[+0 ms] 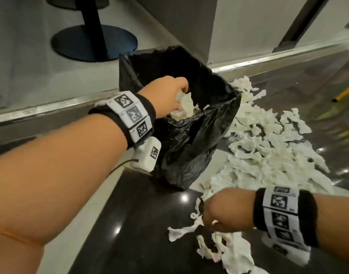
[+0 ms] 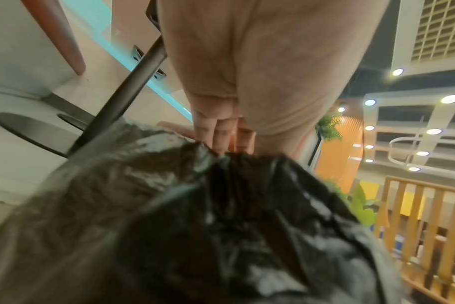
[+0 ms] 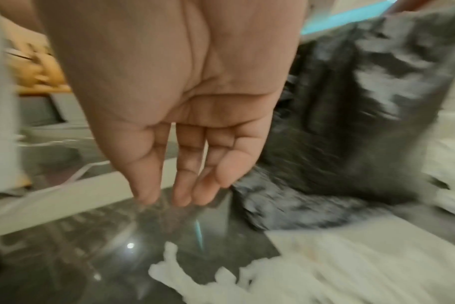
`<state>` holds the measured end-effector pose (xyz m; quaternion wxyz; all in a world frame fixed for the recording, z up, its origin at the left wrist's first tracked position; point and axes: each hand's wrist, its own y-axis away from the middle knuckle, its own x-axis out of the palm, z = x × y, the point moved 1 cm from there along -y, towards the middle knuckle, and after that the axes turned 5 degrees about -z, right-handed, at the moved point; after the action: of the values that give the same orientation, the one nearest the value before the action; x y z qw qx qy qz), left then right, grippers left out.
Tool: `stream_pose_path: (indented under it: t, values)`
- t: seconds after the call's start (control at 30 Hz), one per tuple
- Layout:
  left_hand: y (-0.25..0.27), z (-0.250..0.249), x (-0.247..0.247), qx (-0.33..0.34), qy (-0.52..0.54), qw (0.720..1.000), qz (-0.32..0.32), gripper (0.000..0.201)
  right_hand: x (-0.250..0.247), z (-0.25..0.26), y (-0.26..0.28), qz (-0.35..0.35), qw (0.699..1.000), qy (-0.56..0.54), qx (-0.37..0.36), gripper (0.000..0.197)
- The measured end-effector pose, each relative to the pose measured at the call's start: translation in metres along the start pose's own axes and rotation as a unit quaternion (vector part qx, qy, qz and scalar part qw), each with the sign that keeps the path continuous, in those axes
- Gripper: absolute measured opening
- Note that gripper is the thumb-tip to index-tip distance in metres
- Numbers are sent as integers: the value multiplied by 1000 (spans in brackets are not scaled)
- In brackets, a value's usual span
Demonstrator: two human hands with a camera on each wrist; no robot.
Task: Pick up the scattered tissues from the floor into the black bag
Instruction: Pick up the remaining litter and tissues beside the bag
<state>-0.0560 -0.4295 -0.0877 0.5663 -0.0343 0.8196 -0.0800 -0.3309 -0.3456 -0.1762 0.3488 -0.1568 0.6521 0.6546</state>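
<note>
- Table base (image 1: 94,43), a dark round disc with a black post, stands on the pale floor beyond the black bag (image 1: 189,139), up and left of it in the head view.
- Left hand (image 1: 165,95) reaches over the bag's near-left rim; the head view shows its fingers curled round a crumpled tissue wad (image 1: 184,104) just inside the open mouth. The left wrist view shows none of the tissue, only fingers (image 2: 222,135) pressed together and vanishing behind the bunched black plastic (image 2: 221,226).
- Black bag stands open on the floor, with white tissue visible inside it from the head view alone.
- Right hand (image 1: 225,210) hangs low, in front and right of the bag, over tissue scraps (image 1: 219,246) on the glossy dark floor tile (image 1: 140,224). The head view hides its fingers; the right wrist view shows them straight, slightly apart and holding nothing (image 3: 185,164).
- Scattered tissues (image 1: 268,147) lie heaped on the floor right of the bag, touching its side.
</note>
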Motion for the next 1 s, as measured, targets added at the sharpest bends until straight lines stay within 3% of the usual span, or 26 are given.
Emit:
stream_pose_path:
  t: [0.07, 0.13, 0.2, 0.33, 0.4, 0.47, 0.57, 0.63, 0.77, 0.83, 0.9, 1.0]
  values:
    - [16, -2, -11, -21, -30, 999, -11, 33, -26, -27, -19, -74, 997, -6, 29, 33]
    - [36, -6, -23, -32, -54, 998, -15, 29, -13, -69, -28, -135, 988, 40, 62, 43]
    - [57, -10, -30, -51, -94, 994, -10, 26, 11, -89, -35, -105, 989, 34, 98, 53]
    - [96, -19, -35, -137, -179, 974, 6, 21, 50, -105, -60, -46, 991, 110, 56, 80]
    - [110, -33, -35, -171, -210, 962, 24, 23, 61, -102, -68, -15, 992, 123, 17, 68]
    - [118, -55, -33, -182, -231, 954, 57, 24, 53, -99, -74, -48, 992, 112, -41, 42]
    - [123, -97, -24, -151, -261, 942, 147, 18, 23, -93, -77, -101, 991, 64, -57, 27]
    - [123, -122, -9, -118, -250, 941, 193, 13, -4, -93, -78, -166, 984, -43, -37, 24]
    - [130, -146, 46, -65, -214, 934, 280, 15, -30, -111, -75, -305, 917, -256, 9, 20]
    - [144, -147, 81, -7, -216, 923, 319, 24, -24, -117, -67, -301, 910, -285, 17, 21]
    - [163, -151, 112, 34, -197, 908, 369, 31, -16, -126, -55, -270, 930, -248, 37, 10]
    - [186, -165, 149, 94, -148, 882, 437, 34, -5, -146, -20, -286, 919, -253, 95, 28]
